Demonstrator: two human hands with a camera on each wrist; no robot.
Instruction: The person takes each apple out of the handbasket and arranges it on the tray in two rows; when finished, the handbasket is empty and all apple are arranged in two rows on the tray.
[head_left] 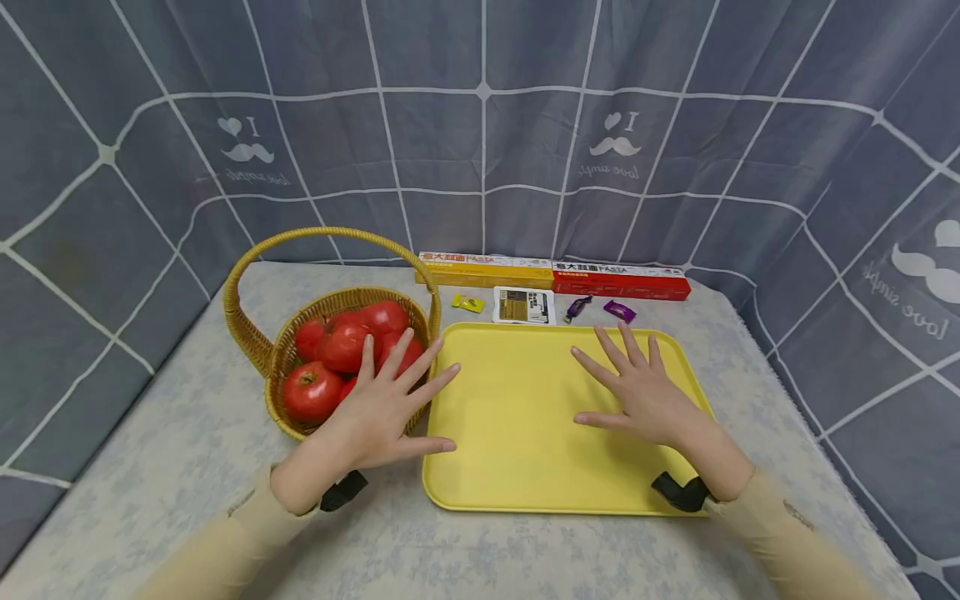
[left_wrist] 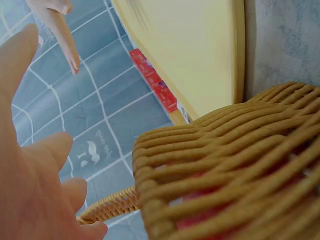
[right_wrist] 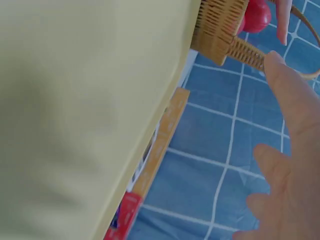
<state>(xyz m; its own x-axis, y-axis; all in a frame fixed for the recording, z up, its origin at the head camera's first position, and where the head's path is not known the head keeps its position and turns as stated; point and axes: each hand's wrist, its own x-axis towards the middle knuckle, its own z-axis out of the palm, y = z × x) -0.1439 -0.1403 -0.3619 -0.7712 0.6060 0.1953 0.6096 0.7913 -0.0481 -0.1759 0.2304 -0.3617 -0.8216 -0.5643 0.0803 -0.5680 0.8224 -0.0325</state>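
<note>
My left hand [head_left: 386, 412], fingers spread, hovers over the near right side of a wicker basket [head_left: 277, 408] and holds nothing. Several red apples [head_left: 311, 392] fill the basket, partly hidden behind that hand. The basket's tall arched handle [head_left: 330, 233] stands upright. Above the right part of a yellow tray [head_left: 517, 417], my right hand [head_left: 648, 400] is spread palm down with nothing in it. In the left wrist view the woven basket side [left_wrist: 215, 165] is close below the left hand. The right wrist view shows the bare tray surface [right_wrist: 90, 100] beneath the right hand.
Behind the tray lie a yellow pasta box [head_left: 483, 271] and a red pasta box [head_left: 622, 283], end to end. Between boxes and tray are a yellow wrapped candy [head_left: 468, 302], a flat printed packet [head_left: 523, 306] and two purple candies [head_left: 619, 311]. A grey-blue curtain [head_left: 480, 150] encloses the table.
</note>
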